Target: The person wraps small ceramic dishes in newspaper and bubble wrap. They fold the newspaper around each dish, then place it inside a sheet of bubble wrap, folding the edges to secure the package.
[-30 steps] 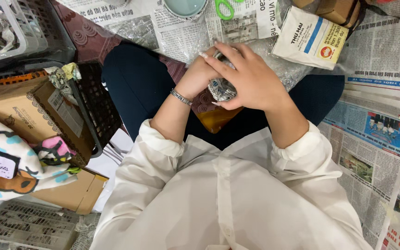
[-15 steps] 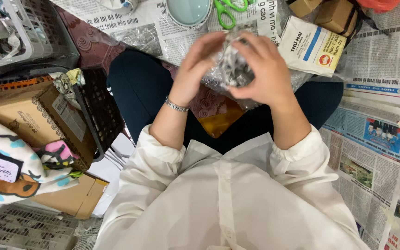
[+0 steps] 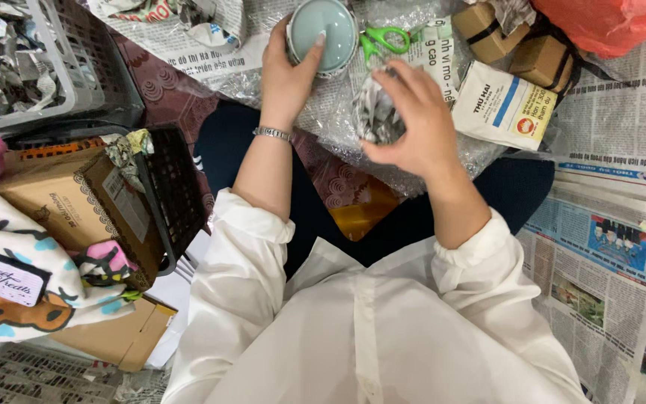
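Newspaper sheets [image 3: 622,112] covered the floor. I saw the left hand [image 3: 287,78] curled round a pale green cup [image 3: 324,34] w/ fingers closed on it. Right hand [image 3: 413,131] pinched a paper-wrapped bundle [image 3: 377,112] on bubble wrap [image 3: 443,161]. One piece wrapped, cup not yet.

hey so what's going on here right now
A person in a white shirt sits on newspaper-covered floor, packing things. The left hand rests on a pale green round ceramic piece, while the right hand holds a small bundle wrapped in newspaper over a sheet of bubble wrap. Green scissors lie just beyond.
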